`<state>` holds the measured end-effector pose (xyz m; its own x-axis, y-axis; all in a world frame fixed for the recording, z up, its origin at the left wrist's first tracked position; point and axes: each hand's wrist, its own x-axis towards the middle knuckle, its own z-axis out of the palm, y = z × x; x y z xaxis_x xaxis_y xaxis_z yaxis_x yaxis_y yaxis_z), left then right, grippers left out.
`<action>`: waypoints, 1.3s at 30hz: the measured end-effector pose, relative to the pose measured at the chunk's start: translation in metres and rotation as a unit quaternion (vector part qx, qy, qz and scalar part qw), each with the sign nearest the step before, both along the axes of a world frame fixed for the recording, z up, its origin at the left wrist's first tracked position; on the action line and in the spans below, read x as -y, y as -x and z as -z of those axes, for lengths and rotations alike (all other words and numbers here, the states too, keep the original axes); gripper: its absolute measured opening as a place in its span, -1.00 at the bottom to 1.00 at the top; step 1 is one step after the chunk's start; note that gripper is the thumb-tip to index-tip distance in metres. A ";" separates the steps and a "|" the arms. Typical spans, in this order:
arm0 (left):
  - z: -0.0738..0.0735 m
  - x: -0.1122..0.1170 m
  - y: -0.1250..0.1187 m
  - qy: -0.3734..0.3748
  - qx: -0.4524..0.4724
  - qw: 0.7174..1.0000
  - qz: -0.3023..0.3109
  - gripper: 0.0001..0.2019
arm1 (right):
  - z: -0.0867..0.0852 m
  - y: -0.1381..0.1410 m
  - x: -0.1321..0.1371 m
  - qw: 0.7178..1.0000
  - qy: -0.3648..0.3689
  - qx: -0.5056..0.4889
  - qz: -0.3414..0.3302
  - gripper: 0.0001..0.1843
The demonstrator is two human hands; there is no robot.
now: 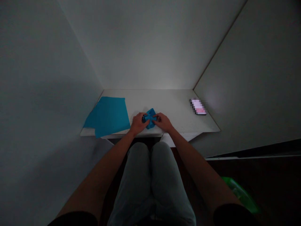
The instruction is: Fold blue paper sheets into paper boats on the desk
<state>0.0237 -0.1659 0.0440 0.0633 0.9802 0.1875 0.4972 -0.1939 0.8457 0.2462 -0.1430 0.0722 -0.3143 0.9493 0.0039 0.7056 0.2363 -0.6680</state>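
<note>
White walls closed in the surface at its back, left and right, so any sideways reach risked a knock, most likely on the left, where the wall stood nearest the work. The surface, across the middle of the frame, was shallow; its front edge ran just below both hands, and a slip there could have dropped an item onto the jeans at lower centre. The blue sheets, at centre left, were judged the likeliest loss: a lower corner overhung the front edge, and the left forearm passed near enough to catch it. The left hand and the right hand met at mid-frame, the fingers of each nearly closed, pinching opposite sides of a folded blue piece. An apparent phone, its screen obscured, lay at centre right near the right wall, well apart from the hands; a wide rightward sweep could have struck it. The folded piece sat between the hands, near the front edge; uneven pressure or pulling might have creased, torn or sprung it open, though poor light hid its finer folds. Room for moving was best behind the hands and rightward toward the phone; leftward, only a narrow strip separated hand and sheets.
</note>
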 end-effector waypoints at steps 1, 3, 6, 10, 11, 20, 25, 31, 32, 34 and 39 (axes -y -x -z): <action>0.000 0.000 0.000 0.002 0.004 1.000 0.004 -0.65 | 0.001 0.003 -0.001 1.000 -0.004 0.005 0.022 -0.67; 0.001 0.000 0.001 0.002 0.020 1.000 0.018 -0.65 | 0.000 0.009 -0.002 0.998 -0.012 0.018 0.065 -0.65; 0.002 -0.001 0.003 -0.009 0.047 0.998 0.050 -0.64 | -0.003 0.017 -0.003 0.993 -0.007 0.040 0.111 -0.60; 0.000 0.000 0.004 -0.012 0.046 0.995 0.084 -0.63 | -0.006 0.022 -0.004 0.988 0.001 0.061 0.141 -0.63; 0.000 0.000 0.004 -0.012 0.041 0.995 0.088 -0.64 | -0.005 0.021 -0.005 0.988 -0.001 0.060 0.144 -0.67; -0.007 0.002 0.000 0.002 0.011 0.998 0.065 -0.68 | 0.010 0.005 -0.015 0.982 -0.035 -0.111 0.146 -0.75; -0.011 0.003 -0.002 0.014 -0.018 0.999 0.044 -0.67 | 0.008 -0.004 -0.014 0.974 -0.025 -0.182 0.131 -0.64; -0.012 0.002 -0.004 0.005 0.021 0.998 0.058 -0.74 | 0.007 0.000 -0.011 0.973 -0.033 -0.181 0.142 -0.61; -0.012 0.001 -0.005 0.005 0.030 0.998 0.059 -0.77 | 0.008 0.001 -0.011 0.972 -0.036 -0.184 0.140 -0.61; -0.012 0.000 -0.008 0.009 0.057 0.997 0.047 -0.80 | 0.008 0.002 -0.012 0.973 -0.040 -0.185 0.133 -0.60; -0.013 -0.001 -0.017 0.049 0.126 0.991 -0.023 -0.79 | 0.006 0.002 -0.011 0.975 -0.045 -0.169 0.137 -0.55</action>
